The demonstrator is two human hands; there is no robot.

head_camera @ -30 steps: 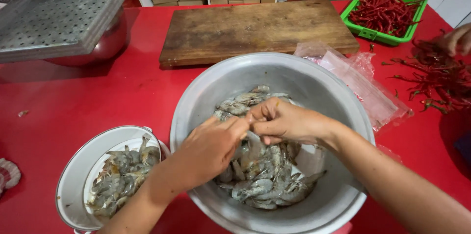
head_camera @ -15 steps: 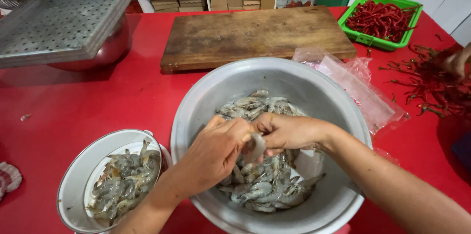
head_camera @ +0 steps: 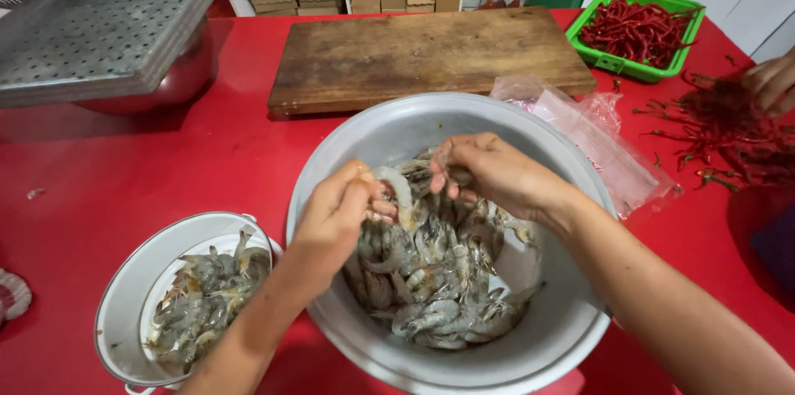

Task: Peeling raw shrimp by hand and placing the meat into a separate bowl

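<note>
Two hands worked over one big grey metal basin (head_camera: 571,337) that filled the middle of the red table (head_camera: 166,171), and this was the largest thing in view. At its 12 o'clock lay a worn wooden cutting board (head_camera: 422,55); at 10 o'clock a perforated metal tray (head_camera: 99,26) sat on top of a steel bowl (head_camera: 178,84). At 2 o'clock stood a green basket (head_camera: 691,26) of red chillies, and at 3 o'clock more loose chillies (head_camera: 729,134) lay scattered, with another person's hand (head_camera: 774,80) at the frame edge among them. A crumpled clear plastic bag (head_camera: 600,142) rested just beside the basin's rim at 2 o'clock. At 8 o'clock stood a smaller white pot (head_camera: 124,312) with a share of grey shrimp in it.

Inside the basin lay a heap of raw shrimp (head_camera: 439,287), spread from the centre toward 5 o'clock. The left hand (head_camera: 335,213) was closed, pinching a single pale shrimp (head_camera: 399,188) between thumb and fingertips just above the heap. The right hand (head_camera: 489,171) was curled shut as well, fingers bent down at the other end of that shrimp, though I could not tell exactly what part it gripped.

By my reading, the step in hand was cleaning or peeling one shrimp, both hands pulling at it. The next move probably called for a firm tug to part shell from flesh without tearing, then a short carry toward 8 o'clock.
</note>
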